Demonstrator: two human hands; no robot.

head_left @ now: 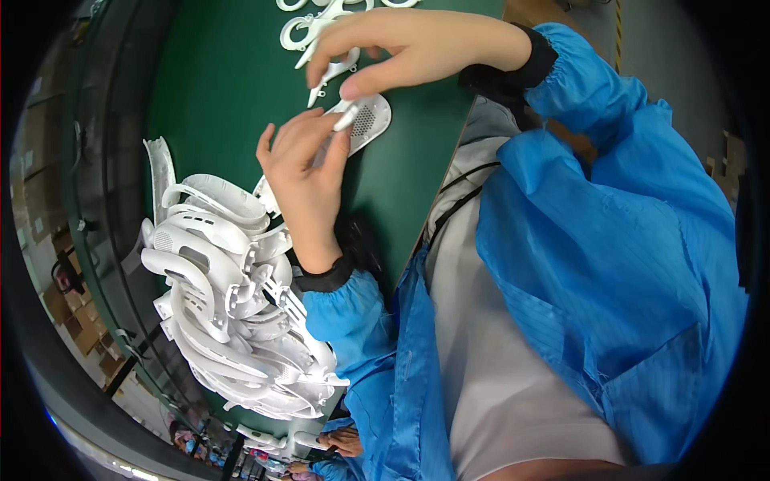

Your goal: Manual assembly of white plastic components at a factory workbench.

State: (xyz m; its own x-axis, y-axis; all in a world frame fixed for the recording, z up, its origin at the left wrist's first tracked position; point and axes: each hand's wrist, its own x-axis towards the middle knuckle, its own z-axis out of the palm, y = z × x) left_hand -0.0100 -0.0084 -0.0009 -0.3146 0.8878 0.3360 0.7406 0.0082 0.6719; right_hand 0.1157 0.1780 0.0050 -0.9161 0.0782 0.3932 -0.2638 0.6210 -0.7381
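Observation:
My left hand point(307, 171) is over the table with its fingers bent around a white plastic shell point(375, 117), whose rounded end has a grid of small holes. A small white piece point(346, 119), blurred, stands by the tip of my left thumb. My right hand point(409, 54) reaches in just above, thumb and fingers apart. Its thumb tip is close to the small piece; whether they touch I cannot tell. Beyond the right fingers lie white ring-shaped plastic parts point(297, 34), partly hidden by that hand.
A large heap of white curved plastic shells point(233, 297) covers the green table point(216, 104) next to my left forearm. Dark rails point(112, 200) run along the table's far side. Another person's hand point(343, 441) shows at the bottom beside more white parts.

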